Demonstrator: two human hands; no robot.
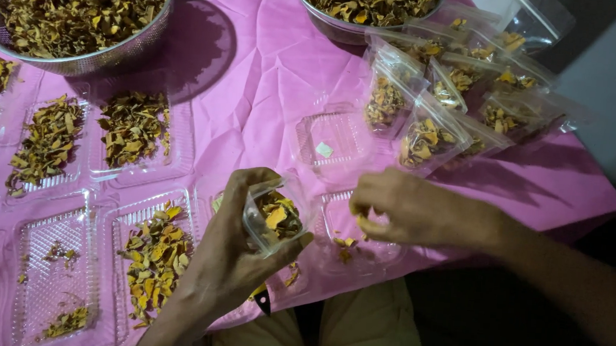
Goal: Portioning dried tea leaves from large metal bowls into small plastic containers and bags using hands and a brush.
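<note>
My left hand grips a small clear plastic pouch, held open and partly filled with dried yellow-brown flakes. My right hand hovers over a clear plastic tray just right of the pouch, fingers pinched on a few flakes. A few loose flakes lie in that tray. Another clear tray, nearly bare, sits just beyond my hands.
Two metal bowls of dried flakes stand at the far left and far centre. Several filled clear pouches are piled at the right. Several clear trays with flakes cover the left of the pink tablecloth.
</note>
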